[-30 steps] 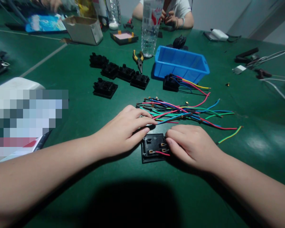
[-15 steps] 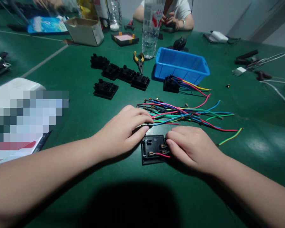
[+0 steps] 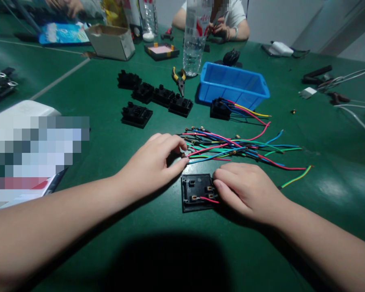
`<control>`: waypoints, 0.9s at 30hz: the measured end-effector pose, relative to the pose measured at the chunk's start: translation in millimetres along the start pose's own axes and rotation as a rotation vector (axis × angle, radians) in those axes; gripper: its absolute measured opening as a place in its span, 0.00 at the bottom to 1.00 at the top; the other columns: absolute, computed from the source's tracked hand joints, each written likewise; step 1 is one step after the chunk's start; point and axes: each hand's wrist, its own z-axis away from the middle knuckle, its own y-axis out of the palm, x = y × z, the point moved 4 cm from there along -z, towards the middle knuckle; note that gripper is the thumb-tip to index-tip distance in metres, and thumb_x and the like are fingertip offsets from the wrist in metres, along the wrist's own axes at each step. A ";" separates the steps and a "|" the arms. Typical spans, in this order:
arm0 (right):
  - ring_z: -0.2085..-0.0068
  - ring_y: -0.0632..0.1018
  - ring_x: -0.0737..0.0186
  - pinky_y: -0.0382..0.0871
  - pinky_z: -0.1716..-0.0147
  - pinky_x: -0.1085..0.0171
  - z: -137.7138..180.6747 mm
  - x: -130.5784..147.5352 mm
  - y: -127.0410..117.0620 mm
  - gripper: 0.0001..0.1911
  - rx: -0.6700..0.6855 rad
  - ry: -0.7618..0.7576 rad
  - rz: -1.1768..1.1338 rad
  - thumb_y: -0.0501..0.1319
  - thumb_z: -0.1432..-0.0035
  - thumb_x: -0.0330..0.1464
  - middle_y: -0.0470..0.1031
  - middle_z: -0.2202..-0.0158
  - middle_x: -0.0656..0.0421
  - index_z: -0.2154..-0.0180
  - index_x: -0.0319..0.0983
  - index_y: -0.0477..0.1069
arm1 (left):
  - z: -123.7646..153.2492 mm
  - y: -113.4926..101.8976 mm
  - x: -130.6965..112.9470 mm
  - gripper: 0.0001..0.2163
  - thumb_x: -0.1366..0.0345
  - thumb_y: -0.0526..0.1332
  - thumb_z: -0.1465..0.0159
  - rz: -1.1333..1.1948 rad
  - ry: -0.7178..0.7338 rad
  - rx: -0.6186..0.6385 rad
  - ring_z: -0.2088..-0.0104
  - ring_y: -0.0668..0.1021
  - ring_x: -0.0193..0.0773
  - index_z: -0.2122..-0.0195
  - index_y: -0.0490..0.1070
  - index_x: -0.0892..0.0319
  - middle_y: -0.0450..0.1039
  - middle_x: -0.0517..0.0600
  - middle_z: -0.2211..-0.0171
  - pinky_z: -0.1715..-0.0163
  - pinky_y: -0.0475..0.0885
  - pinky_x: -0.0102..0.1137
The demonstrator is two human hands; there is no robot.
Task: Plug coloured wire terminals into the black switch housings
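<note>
A square black socket panel (image 3: 197, 205) lies back side up, with metal terminals showing and a short red wire (image 3: 208, 199) fitted to one of them. My right hand (image 3: 246, 190) is closed at the panel's right edge, thumb and curled forefinger against it; the other fingertips are hidden. Above the panel, my left hand (image 3: 158, 158) rests with thumb and forefinger apart at the left ends of a pile of coloured wires (image 3: 231, 148). A small brass terminal shows between those fingers, not visibly pinched.
Behind the wires stand several black sockets (image 3: 162, 96), pliers (image 3: 179, 81), a wired socket (image 3: 220, 109) and a blue bin (image 3: 234, 89). A water bottle (image 3: 194, 44) and a cardboard box (image 3: 111, 42) are farther back. A person (image 3: 231, 20) sits opposite. White cables (image 3: 349, 79) lie right.
My left hand's thumb and forefinger have spread apart, and the hand has drawn slightly left at the wire ends. My right hand and the socket panel stay together. The whole view shifts slightly.
</note>
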 end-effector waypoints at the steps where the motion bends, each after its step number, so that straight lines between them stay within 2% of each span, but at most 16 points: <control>1: 0.75 0.64 0.64 0.53 0.72 0.63 -0.1 0.0 0.0 0.16 -0.001 0.002 -0.003 0.48 0.34 0.33 0.64 0.77 0.61 0.75 0.40 0.62 | -1.0 1.1 0.1 0.09 0.59 0.60 0.36 -0.008 -0.007 0.010 0.62 0.71 0.42 0.61 0.70 0.59 0.71 0.49 0.65 0.61 0.65 0.36; 8: 0.75 0.65 0.64 0.53 0.72 0.64 -0.1 -0.3 0.1 0.16 -0.008 0.000 0.019 0.48 0.34 0.32 0.66 0.77 0.61 0.74 0.40 0.63 | -7.5 3.6 -2.2 0.08 0.63 0.56 0.33 -0.030 -0.027 0.034 0.61 0.72 0.41 0.66 0.72 0.59 0.71 0.50 0.65 0.61 0.65 0.34; 13: 0.75 0.64 0.65 0.52 0.72 0.64 0.3 0.5 -1.3 0.16 -0.038 -0.010 0.018 0.48 0.34 0.32 0.65 0.78 0.61 0.75 0.40 0.62 | -6.5 -1.0 -2.6 0.08 0.65 0.55 0.34 0.039 -0.029 -0.021 0.67 0.71 0.37 0.69 0.67 0.60 0.68 0.47 0.70 0.66 0.63 0.31; 21: 0.75 0.65 0.65 0.53 0.72 0.64 0.5 0.1 -0.2 0.16 -0.012 -0.004 -0.001 0.47 0.33 0.33 0.65 0.77 0.61 0.75 0.40 0.62 | -3.4 -6.6 -2.4 0.15 0.61 0.47 0.30 0.088 -0.059 -0.036 0.70 0.69 0.37 0.70 0.65 0.60 0.65 0.47 0.73 0.68 0.61 0.31; 27: 0.75 0.65 0.65 0.53 0.72 0.64 1.1 -0.4 -0.1 0.16 -0.015 0.004 -0.001 0.48 0.34 0.33 0.66 0.77 0.61 0.74 0.40 0.62 | -2.7 -6.1 -2.1 0.17 0.59 0.49 0.30 0.119 -0.072 -0.028 0.72 0.69 0.35 0.74 0.64 0.59 0.66 0.46 0.75 0.70 0.61 0.30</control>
